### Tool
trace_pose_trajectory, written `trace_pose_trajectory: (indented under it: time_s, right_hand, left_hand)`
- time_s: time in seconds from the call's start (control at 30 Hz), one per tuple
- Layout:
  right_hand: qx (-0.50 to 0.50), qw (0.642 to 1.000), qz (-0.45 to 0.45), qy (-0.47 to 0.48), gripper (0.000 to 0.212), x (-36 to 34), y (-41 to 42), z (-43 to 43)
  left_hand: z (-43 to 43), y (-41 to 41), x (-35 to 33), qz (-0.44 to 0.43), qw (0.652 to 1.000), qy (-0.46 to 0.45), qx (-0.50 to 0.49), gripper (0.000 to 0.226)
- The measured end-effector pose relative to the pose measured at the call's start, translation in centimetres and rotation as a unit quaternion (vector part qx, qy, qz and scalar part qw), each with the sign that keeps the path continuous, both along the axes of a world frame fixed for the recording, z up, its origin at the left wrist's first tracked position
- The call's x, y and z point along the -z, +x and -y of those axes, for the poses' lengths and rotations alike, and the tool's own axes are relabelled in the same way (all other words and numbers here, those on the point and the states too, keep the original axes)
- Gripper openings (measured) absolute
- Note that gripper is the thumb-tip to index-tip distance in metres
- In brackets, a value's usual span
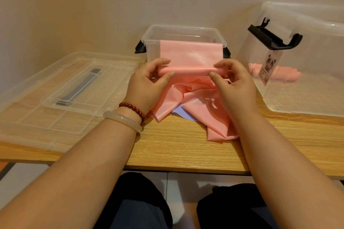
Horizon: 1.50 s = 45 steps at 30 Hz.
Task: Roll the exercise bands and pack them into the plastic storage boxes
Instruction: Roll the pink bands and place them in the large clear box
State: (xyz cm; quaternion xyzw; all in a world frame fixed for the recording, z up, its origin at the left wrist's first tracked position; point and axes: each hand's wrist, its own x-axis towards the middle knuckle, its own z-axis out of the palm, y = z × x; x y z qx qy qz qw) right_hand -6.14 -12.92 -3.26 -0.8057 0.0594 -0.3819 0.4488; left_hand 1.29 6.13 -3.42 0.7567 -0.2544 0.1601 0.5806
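Left hand (144, 84) and right hand (236, 84) grip a partly rolled pink exercise band (191, 71), fingers curled round its ends. Beyond the fingers, its loose length runs up to the rim of a clear storage box (151, 42) on the bench (176, 145).

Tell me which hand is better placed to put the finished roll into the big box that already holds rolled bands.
Probably the right hand: the big box with rolled bands sits on its side, while the left hand would cross over the roll.
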Motion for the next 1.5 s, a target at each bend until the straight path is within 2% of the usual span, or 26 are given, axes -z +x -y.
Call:
trace_pose_trajectory:
  time_s: [0.27, 0.43, 0.63, 0.87, 1.13, 1.37, 1.5]
  right_hand:
    - [0.006, 1.000, -0.002, 0.006, 0.016, 0.09, -0.01, 0.03]
    - [-0.007, 1.000, -0.002, 0.007, 0.028, 0.04, -0.03, 0.00]
    - [0.004, 1.000, 0.006, 0.014, 0.015, 0.05, 0.01, -0.02]
    - [0.006, 1.000, 0.001, 0.008, 0.015, 0.07, -0.03, 0.08]
    - [-0.012, 1.000, 0.005, 0.004, 0.028, 0.10, 0.02, 0.20]
    - [0.001, 1.000, 0.003, 0.009, 0.014, -0.02, -0.08, 0.12]
    - [0.001, 1.000, -0.003, 0.019, 0.013, -0.02, -0.08, 0.09]
  left_hand:
    - [0.15, 0.17, 0.11, 0.021, 0.999, 0.021, -0.015, 0.023]
    - [0.17, 0.25, 0.30, 0.002, 1.000, 0.015, -0.016, 0.022]
    - [0.06, 0.01, 0.08, -0.018, 1.000, 0.010, 0.011, 0.034]
    - [0.18, 0.20, 0.19, 0.026, 0.999, 0.020, -0.010, 0.023]
    - [0.16, 0.23, 0.23, 0.025, 0.999, 0.023, -0.011, 0.021]
    - [0.26, 0.04, 0.12, 0.004, 1.000, 0.019, 0.007, 0.028]
    - [0.28, 0.07, 0.07, 0.022, 1.000, 0.016, 0.011, 0.029]
